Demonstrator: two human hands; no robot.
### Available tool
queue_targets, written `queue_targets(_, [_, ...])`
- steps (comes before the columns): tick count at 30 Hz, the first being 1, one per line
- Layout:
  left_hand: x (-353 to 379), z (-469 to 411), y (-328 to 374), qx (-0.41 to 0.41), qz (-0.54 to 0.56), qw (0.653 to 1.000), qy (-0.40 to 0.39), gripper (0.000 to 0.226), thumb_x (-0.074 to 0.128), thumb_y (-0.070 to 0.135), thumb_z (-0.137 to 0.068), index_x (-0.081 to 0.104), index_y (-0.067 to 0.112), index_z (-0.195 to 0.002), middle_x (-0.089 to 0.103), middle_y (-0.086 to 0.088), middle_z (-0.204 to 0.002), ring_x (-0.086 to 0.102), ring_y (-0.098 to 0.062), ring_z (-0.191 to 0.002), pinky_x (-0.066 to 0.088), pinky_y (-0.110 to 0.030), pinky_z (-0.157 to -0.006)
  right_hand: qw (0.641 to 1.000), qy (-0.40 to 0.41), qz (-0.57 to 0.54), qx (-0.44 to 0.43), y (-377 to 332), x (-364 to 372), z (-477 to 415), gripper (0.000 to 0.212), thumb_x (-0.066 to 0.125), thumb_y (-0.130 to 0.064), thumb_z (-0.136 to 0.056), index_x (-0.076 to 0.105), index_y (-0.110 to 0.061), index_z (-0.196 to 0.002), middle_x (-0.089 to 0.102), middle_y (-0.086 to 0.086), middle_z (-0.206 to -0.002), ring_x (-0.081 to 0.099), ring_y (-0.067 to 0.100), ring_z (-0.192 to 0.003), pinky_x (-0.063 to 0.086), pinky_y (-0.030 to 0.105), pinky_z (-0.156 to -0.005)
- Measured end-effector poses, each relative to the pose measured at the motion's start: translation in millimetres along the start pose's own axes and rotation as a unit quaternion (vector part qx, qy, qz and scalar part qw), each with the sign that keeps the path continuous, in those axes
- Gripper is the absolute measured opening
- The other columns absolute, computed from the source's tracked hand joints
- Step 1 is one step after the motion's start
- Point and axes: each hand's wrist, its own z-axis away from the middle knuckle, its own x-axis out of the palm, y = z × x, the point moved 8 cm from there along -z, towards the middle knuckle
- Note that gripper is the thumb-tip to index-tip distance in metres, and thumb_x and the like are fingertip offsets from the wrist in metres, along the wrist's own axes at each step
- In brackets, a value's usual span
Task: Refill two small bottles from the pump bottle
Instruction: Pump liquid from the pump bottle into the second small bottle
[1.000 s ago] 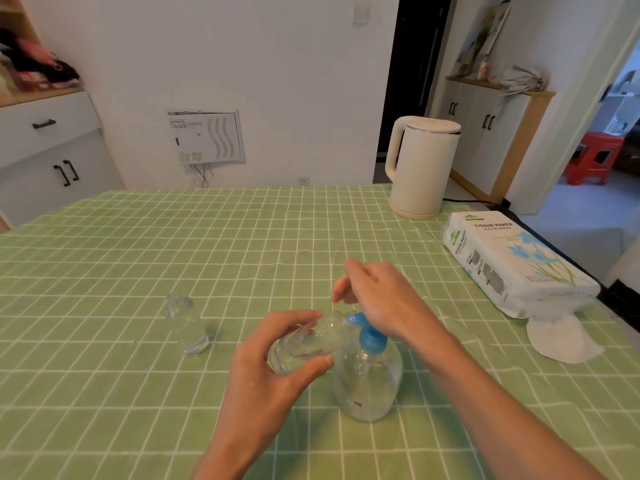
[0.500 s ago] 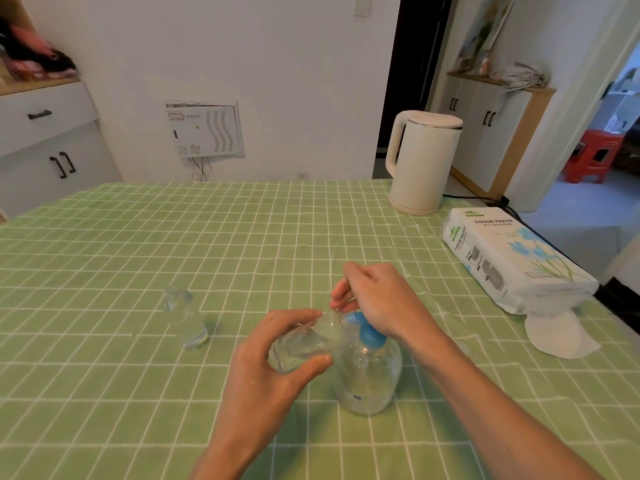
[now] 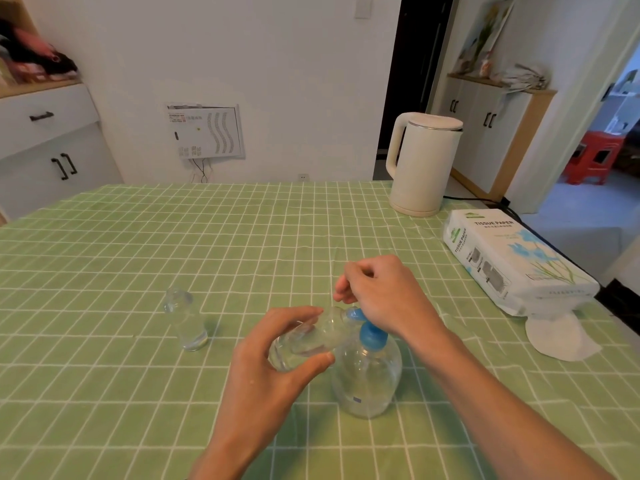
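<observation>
We see two bare hands over a green checked tabletop (image 3: 138,254). The left hand (image 3: 270,368) holds a small clear bottle (image 3: 308,341), tipped on its side. Its fingers (image 3: 298,315) curl over the top of the bottle and the thumb pinches it from below. The open mouth of this small bottle points right at the blue spout of the pump bottle (image 3: 367,379) (they look like they touch, but it is hard for us to be sure). There is a little clear liquid inside the small bottle.

The pump bottle stands upright on the tabletop, near us and a bit to the right. The right hand (image 3: 384,299) rests on top of its blue pump head (image 3: 370,336). That hand's fingers (image 3: 346,289) are curled in toward the palm.

A second small bottle (image 3: 185,320) stands upright by itself to the left, well apart from the hands.

Far back on the right we see a white kettle (image 3: 422,164). Closer on the right lies a pack of tissue paper (image 3: 512,258), with one white tissue (image 3: 561,337) sticking out at its near end.
</observation>
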Motion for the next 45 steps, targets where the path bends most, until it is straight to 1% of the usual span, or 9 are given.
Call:
queue_targets(9, [1, 3, -4, -0.002, 0.001, 1.0, 0.0, 0.046, 0.088, 0.028, -0.071, 0.073, 0.042, -0.113, 0.076, 0.015, -0.114, 0.07, -0.009, -0.114, 0.047, -0.008, -0.095, 0.999, -0.03, -0.035, 0.023, 13, 12, -1, 0.045, 0.044, -0.03, -0.109, 0.077, -0.02, -0.079, 0.081, -0.01, -0.074, 0.078, 0.012, -0.08, 0.062, 0.045, -0.094])
queue_targets(16, [-2, 1, 3, 0.008, -0.003, 1.0, 0.0, 0.05, 0.094, 0.015, -0.074, 0.075, 0.039, -0.113, 0.076, 0.014, -0.112, 0.07, -0.008, -0.114, 0.046, -0.008, -0.096, 0.996, -0.061, -0.054, 0.019, 6, 9, -4, 0.06, 0.034, -0.041, -0.111, 0.08, -0.016, -0.082, 0.082, -0.005, -0.077, 0.079, 0.01, -0.08, 0.06, 0.042, -0.097])
queue_targets(19, [-2, -1, 6, 0.013, 0.003, 1.0, 0.001, 0.047, 0.093, 0.024, -0.073, 0.075, 0.04, -0.113, 0.076, 0.014, -0.112, 0.069, -0.009, -0.114, 0.046, -0.008, -0.096, 0.994, -0.085, -0.064, 0.024, 4, 11, -4, 0.063, 0.03, -0.045, -0.111, 0.081, -0.016, -0.086, 0.083, -0.004, -0.078, 0.08, 0.012, -0.083, 0.058, 0.041, -0.1])
queue_targets(26, [-1, -1, 4, 0.019, 0.004, 1.0, -0.003, 0.046, 0.088, 0.033, -0.073, 0.073, 0.043, -0.116, 0.076, 0.016, -0.114, 0.07, -0.008, -0.115, 0.047, -0.009, -0.097, 0.993, -0.092, -0.067, 0.031, 6, 13, -3, 0.068, 0.023, -0.055, -0.111, 0.081, -0.025, -0.093, 0.083, -0.006, -0.08, 0.078, 0.004, -0.079, 0.051, 0.027, -0.083])
queue_targets(29, [1, -2, 2, 0.018, 0.009, 1.0, -0.001, 0.045, 0.088, 0.034, -0.074, 0.073, 0.041, -0.115, 0.076, 0.015, -0.115, 0.071, -0.01, -0.114, 0.047, -0.009, -0.096, 0.994, -0.08, -0.06, 0.036, 11, 13, -4, 0.07, 0.024, -0.056, -0.111, 0.082, -0.024, -0.089, 0.083, -0.007, -0.078, 0.078, 0.005, -0.078, 0.051, 0.029, -0.082])
queue_targets(33, [1, 0, -4, 0.013, -0.004, 1.0, -0.003, 0.048, 0.093, 0.021, -0.073, 0.074, 0.04, -0.114, 0.076, 0.014, -0.114, 0.07, -0.009, -0.113, 0.047, -0.009, -0.095, 0.997, -0.065, -0.032, 0.027, 15, 16, -4, 0.068, 0.025, -0.054, -0.11, 0.081, -0.025, -0.086, 0.081, -0.01, -0.074, 0.078, 0.01, -0.082, 0.056, 0.041, -0.099])
queue_targets(35, [1, 1, -7, 0.005, -0.01, 1.0, -0.005, 0.051, 0.095, 0.015, -0.074, 0.074, 0.038, -0.114, 0.076, 0.014, -0.114, 0.07, -0.01, -0.114, 0.047, -0.009, -0.096, 0.998, -0.06, -0.016, 0.023, 17, 17, -4, 0.067, 0.025, -0.054, -0.11, 0.081, -0.026, -0.085, 0.081, -0.013, -0.073, 0.078, 0.01, -0.083, 0.056, 0.045, -0.101])
queue_targets(41, [0, 1, -3, 0.003, 0.001, 1.0, 0.004, 0.047, 0.092, 0.025, -0.072, 0.074, 0.041, -0.112, 0.076, 0.015, -0.113, 0.07, -0.009, -0.114, 0.046, -0.009, -0.096, 0.998, -0.058, -0.025, 0.016, 14, 15, -4, 0.066, 0.027, -0.051, -0.11, 0.081, -0.024, -0.082, 0.08, -0.012, -0.072, 0.078, 0.011, -0.082, 0.058, 0.046, -0.1])
queue_targets(45, [-1, 0, 0, 0.007, -0.001, 1.0, 0.0, 0.05, 0.095, 0.015, -0.074, 0.075, 0.038, -0.113, 0.076, 0.014, -0.112, 0.07, -0.009, -0.114, 0.046, -0.009, -0.097, 0.999, -0.048, -0.01, -0.006, 4, 8, -5, 0.067, 0.027, -0.053, -0.109, 0.08, -0.024, -0.082, 0.08, -0.014, -0.072, 0.077, 0.006, -0.081, 0.057, 0.042, -0.099])
